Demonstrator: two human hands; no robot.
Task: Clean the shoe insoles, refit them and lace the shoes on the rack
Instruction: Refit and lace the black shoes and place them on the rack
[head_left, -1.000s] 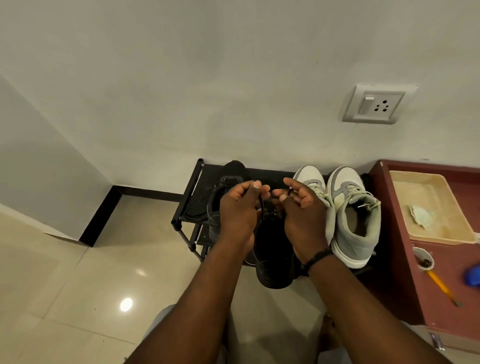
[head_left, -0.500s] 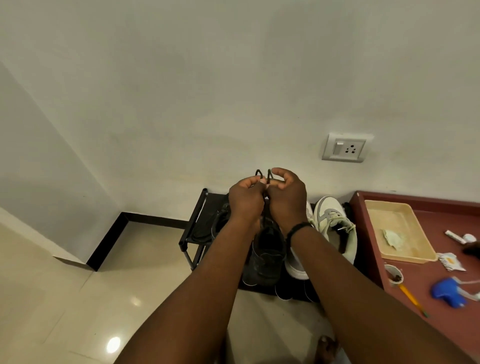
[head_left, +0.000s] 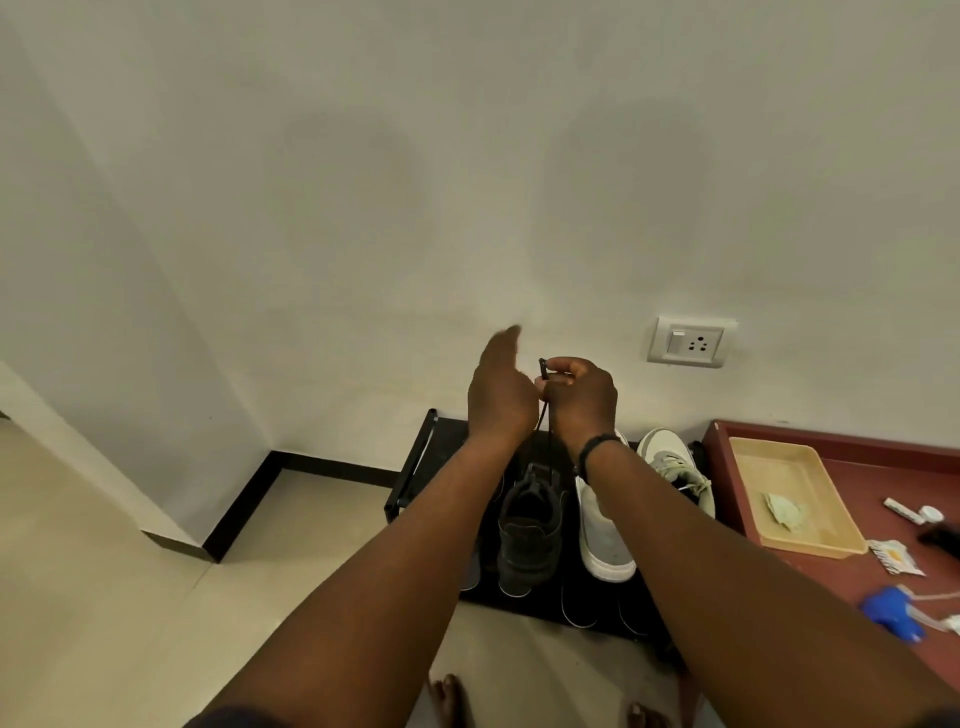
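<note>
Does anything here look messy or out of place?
Mostly the red table: a torn sachet and a crumpled wipe in the beige tray. The black shoe has its laces pulled up, untied.

No writing can be read anywhere; the small packet (head_left: 894, 557) looks printed, but too blurred.

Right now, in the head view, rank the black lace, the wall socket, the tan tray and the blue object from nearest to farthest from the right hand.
1. black lace: pinched in the right hand, running down to the black shoe.
2. wall socket: on the wall, to the hand's right.
3. tan tray: on the red surface, lower right.
4. blue object: near the right edge, nearer the camera than the tray.
</note>
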